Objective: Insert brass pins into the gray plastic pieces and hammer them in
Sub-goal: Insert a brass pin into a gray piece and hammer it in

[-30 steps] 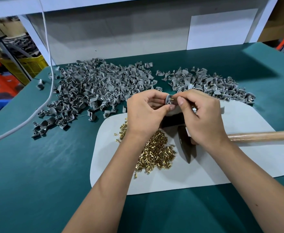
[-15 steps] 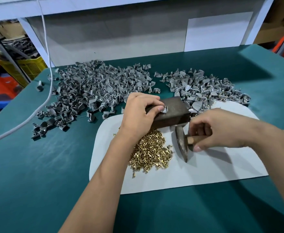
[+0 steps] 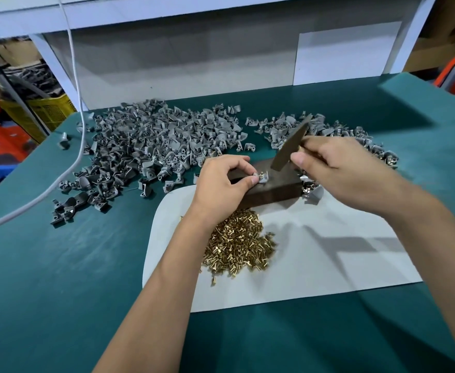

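Since half a second ago we are lifting the hammer (image 3: 291,145) off the white mat (image 3: 328,265); our right hand (image 3: 339,168) is gripping its handle close behind the head, and the head is now hanging tilted above the dark block (image 3: 274,188). Our left hand (image 3: 223,181) is pinching the gray plastic piece (image 3: 262,177) between thumb and fingertips, pressing it onto the block's top face. A brass pin (image 3: 261,174) is standing roughly upright in it, its long axis pointing up toward the hammer. We are judging that the strike has to fall down and slightly leftward, since the piece is lying just below and to the left of the hammer face, with our left fingertips touching the piece. Loose brass pins (image 3: 239,249) are lying heaped on the mat nearer to us.
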